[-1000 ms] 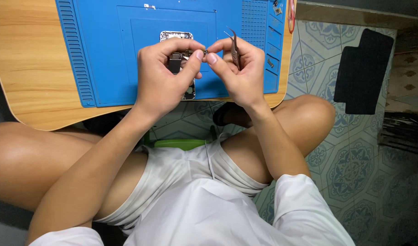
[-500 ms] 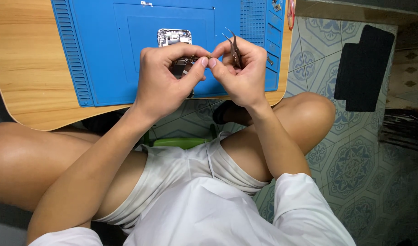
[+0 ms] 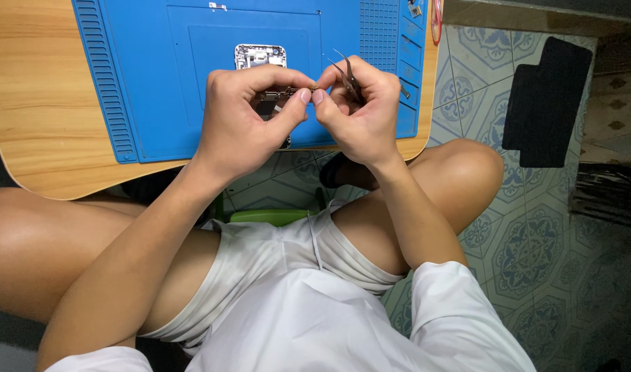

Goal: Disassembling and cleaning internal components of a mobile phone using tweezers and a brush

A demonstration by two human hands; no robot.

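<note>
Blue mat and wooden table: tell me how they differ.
The blue mat is bright blue with moulded ridges and small compartments; the wooden table is plain light wood grain. The mat has squared corners and lies on the table; the table has a rounded edge and reaches beyond the mat. Both are flat.

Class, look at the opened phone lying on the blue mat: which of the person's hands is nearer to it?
Left. The left hand hovers directly over the opened phone; the right hand is off to its right.
</note>
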